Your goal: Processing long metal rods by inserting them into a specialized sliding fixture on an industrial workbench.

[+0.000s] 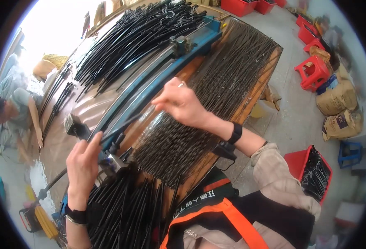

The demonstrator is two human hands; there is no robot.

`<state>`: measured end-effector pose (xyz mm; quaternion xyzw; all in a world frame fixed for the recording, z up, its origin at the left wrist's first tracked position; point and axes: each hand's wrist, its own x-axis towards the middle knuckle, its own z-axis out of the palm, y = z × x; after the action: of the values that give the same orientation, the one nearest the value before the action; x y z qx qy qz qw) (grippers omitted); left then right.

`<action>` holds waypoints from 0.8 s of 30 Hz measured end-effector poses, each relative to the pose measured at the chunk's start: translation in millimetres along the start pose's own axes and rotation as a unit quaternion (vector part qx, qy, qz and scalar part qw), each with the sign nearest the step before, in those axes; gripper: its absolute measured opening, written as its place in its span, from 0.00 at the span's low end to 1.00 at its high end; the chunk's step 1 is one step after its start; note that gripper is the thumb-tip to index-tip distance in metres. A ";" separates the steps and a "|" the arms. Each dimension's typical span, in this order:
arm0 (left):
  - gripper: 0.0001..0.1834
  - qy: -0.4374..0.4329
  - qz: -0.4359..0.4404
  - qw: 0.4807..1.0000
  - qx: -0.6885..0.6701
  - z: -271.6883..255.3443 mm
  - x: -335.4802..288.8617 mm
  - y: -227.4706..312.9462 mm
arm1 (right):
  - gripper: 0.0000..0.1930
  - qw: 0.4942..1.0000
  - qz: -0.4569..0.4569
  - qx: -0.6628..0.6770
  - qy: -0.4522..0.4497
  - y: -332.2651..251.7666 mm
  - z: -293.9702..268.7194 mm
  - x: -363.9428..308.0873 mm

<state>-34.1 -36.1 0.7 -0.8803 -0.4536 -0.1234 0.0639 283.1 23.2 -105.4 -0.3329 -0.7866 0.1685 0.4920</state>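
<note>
Rods (116, 220), black and slender, are bunched nearest, along the near side of the desk (93, 103). Just beyond, near a small metal fixture (114, 162), a dark rod (127, 123) is held aslant in the air, its lower visible end pinched in the left hand (82, 164). The right hand (181, 103) is set apart from the left, curled near the rod's blurred upper end; whether anything is gripped there cannot be told. The rod may be judged light, fairly stiff and smooth, liable to slide in a loose hold; it is best taken close to both ends. Farther off, coil-like metal strands (216, 79) are spread densely, a blue rail (160, 76) is set lengthwise, and more black rods (141, 39) are piled.
</note>
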 end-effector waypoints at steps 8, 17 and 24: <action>0.20 0.058 -0.042 0.997 0.040 -13.7 -34.3 -15.1 | 0.12 0.975 -0.159 -0.093 0.125 4.3 29.6 8.0; 0.21 0.059 -0.056 0.997 0.018 -18.6 -44.8 -12.3 | 0.17 0.969 -0.215 -0.095 0.076 -3.3 54.1 16.3; 0.13 0.113 -0.065 0.990 0.061 -36.7 -78.7 -43.6 | 0.12 0.969 -0.181 -0.157 0.063 9.6 45.8 25.7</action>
<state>-119.3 -80.6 14.4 -0.8240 -0.5064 -0.1977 0.1600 238.4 50.7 -115.2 -0.2686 -0.8178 -0.0703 0.5040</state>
